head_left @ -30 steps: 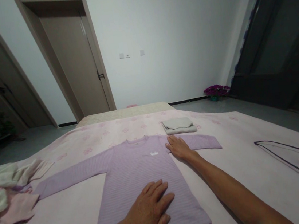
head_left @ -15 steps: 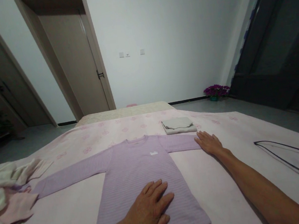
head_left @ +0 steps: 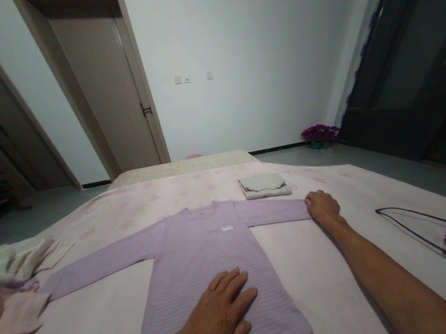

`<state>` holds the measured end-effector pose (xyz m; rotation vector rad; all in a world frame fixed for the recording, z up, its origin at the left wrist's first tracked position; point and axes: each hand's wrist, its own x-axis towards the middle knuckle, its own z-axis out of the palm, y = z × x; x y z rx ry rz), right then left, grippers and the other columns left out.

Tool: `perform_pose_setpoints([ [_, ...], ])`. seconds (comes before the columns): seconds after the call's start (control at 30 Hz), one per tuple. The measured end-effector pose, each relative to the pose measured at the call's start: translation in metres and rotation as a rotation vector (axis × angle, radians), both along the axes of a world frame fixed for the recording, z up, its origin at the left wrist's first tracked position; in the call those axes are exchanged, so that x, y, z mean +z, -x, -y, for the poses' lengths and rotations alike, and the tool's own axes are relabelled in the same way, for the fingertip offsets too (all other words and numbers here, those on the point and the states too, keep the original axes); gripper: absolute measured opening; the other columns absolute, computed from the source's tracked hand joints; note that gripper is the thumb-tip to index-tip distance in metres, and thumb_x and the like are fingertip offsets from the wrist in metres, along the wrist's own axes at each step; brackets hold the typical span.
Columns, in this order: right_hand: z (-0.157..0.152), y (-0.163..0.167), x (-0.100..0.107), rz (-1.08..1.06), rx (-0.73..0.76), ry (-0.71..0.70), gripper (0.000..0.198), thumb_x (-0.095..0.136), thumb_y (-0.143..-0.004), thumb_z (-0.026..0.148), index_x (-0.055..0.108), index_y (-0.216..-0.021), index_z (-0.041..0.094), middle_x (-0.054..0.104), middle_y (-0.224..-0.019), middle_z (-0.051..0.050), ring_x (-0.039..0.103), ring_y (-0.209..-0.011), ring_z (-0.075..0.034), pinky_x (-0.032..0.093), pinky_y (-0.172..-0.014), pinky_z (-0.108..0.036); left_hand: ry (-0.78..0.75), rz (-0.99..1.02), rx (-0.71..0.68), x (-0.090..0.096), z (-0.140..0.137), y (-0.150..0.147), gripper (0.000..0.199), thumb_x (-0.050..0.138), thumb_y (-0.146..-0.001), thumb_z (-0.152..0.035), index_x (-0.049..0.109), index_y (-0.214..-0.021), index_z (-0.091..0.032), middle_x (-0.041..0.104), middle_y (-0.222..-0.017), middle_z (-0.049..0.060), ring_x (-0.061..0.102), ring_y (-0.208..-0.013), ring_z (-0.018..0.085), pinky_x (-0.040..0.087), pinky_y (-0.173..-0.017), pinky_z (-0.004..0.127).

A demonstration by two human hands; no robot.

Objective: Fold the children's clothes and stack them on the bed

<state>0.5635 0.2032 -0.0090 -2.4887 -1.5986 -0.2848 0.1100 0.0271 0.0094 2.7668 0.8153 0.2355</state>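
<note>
A lavender long-sleeved shirt (head_left: 206, 257) with fine stripes lies spread flat, its neckline facing away from me and its sleeves stretched out to both sides. My left hand (head_left: 221, 312) rests on the lower body of the shirt, fingers extended and palm down. At the end of the right-hand sleeve is my right hand (head_left: 322, 206), its fingers curled closed on the cuff. The left-hand sleeve reaches to a heap of clothes (head_left: 14, 309), where pale and pink garments lie jumbled.
A folded light grey garment (head_left: 264, 185) lies just beyond the right-hand sleeve. On the right, a black cord-like loop (head_left: 424, 228) lies on the pink patterned bedspread (head_left: 326, 296). Purple flowers (head_left: 320, 133) stand on the floor near the dark door.
My right hand has slid outward along the sleeve and its fingers have closed on the cuff. More of the sleeve shows. My left hand stays in place.
</note>
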Motion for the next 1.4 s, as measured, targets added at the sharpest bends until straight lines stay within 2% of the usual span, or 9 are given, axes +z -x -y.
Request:
perform_pose_setpoints([
  [0.17,0.005,0.055,-0.002,0.077,0.225,-0.007,0.047,0.034,-0.099,0.035,0.061,-0.129,0.012,0.056,-0.136,-0.021,0.046,-0.129,-0.033,0.027,-0.111,-0.049,0.002,0.032,0.002,0.002,0.001,0.0,0.063,0.058,-0.089,-0.023,0.037,-0.148,-0.031,0.034,-0.16,0.008,0.031,-0.147,0.03,0.028,-0.12,0.053],
  [0.3,0.006,0.102,-0.02,-0.003,0.42,0.145,0.064,0.024,-0.101,0.048,0.036,-0.152,0.01,0.032,-0.16,-0.015,0.023,-0.148,-0.028,0.013,-0.119,-0.048,0.004,-0.009,0.003,0.004,0.0,-0.001,0.063,0.059,-0.089,-0.023,0.038,-0.148,-0.029,0.034,-0.16,0.01,0.031,-0.147,0.03,0.028,-0.12,0.052],
  [0.43,0.003,0.084,-0.026,-0.039,0.326,0.221,0.07,0.021,-0.101,0.052,0.027,-0.156,0.01,0.02,-0.164,-0.014,0.014,-0.152,-0.027,0.013,-0.12,-0.05,0.001,-0.018,0.001,0.002,0.001,0.001,0.065,0.061,-0.089,-0.024,0.037,-0.149,-0.028,0.032,-0.161,0.01,0.028,-0.148,0.03,0.025,-0.121,0.051],
  [0.53,-0.003,0.058,-0.015,-0.034,0.141,0.263,0.073,0.026,-0.1,0.053,0.03,-0.153,0.004,0.025,-0.162,-0.019,0.019,-0.15,-0.032,0.014,-0.12,-0.055,-0.001,0.004,-0.004,0.002,0.001,0.002,0.064,0.059,-0.09,-0.025,0.037,-0.149,-0.028,0.031,-0.162,0.009,0.028,-0.148,0.029,0.024,-0.121,0.051],
  [0.63,-0.008,0.069,0.002,0.013,0.072,0.262,0.07,0.037,-0.096,0.049,0.041,-0.147,0.0,0.031,-0.158,-0.024,0.025,-0.148,-0.036,0.016,-0.119,-0.056,-0.002,0.015,0.005,0.003,0.002,0.002,0.059,0.057,-0.092,-0.029,0.039,-0.147,-0.027,0.034,-0.16,0.01,0.031,-0.147,0.031,0.026,-0.12,0.052],
  [0.9,0.02,0.269,0.013,-0.2,0.773,0.205,0.076,0.033,-0.097,0.054,0.027,-0.156,0.007,0.021,-0.163,-0.017,0.016,-0.151,-0.031,0.014,-0.121,-0.044,-0.029,0.052,0.017,0.005,0.004,0.0,0.053,0.054,-0.095,-0.036,0.041,-0.145,-0.026,0.039,-0.157,0.01,0.035,-0.144,0.028,0.026,-0.12,0.049],
  [1.0,0.027,0.312,0.007,-0.23,0.807,0.251,0.077,0.03,-0.098,0.055,0.026,-0.156,0.005,0.02,-0.163,-0.019,0.014,-0.152,-0.031,0.01,-0.121,-0.046,-0.032,0.051,0.018,0.006,0.004,0.0,0.051,0.055,-0.095,-0.036,0.044,-0.144,-0.025,0.041,-0.155,0.011,0.037,-0.143,0.027,0.027,-0.12,0.047],
  [1.27,0.014,0.285,-0.019,-0.163,0.579,0.134,0.075,0.021,-0.1,0.056,0.028,-0.155,0.005,0.02,-0.163,-0.017,0.013,-0.152,-0.031,0.002,-0.121,-0.05,-0.01,0.142,0.052,0.0,0.005,0.006,0.047,0.056,-0.093,-0.031,0.048,-0.138,-0.024,0.046,-0.151,0.008,0.043,-0.137,0.025,0.033,-0.118,0.042],
  [1.4,0.015,0.283,-0.022,-0.153,0.591,0.1,0.072,0.021,-0.1,0.052,0.033,-0.154,0.006,0.025,-0.162,-0.017,0.016,-0.151,-0.03,0.004,-0.121,-0.049,-0.096,0.239,0.217,-0.012,-0.034,0.018,0.044,0.049,-0.094,-0.022,0.05,-0.138,-0.022,0.051,-0.147,0.01,0.047,-0.135,0.023,0.038,-0.115,0.043],
])
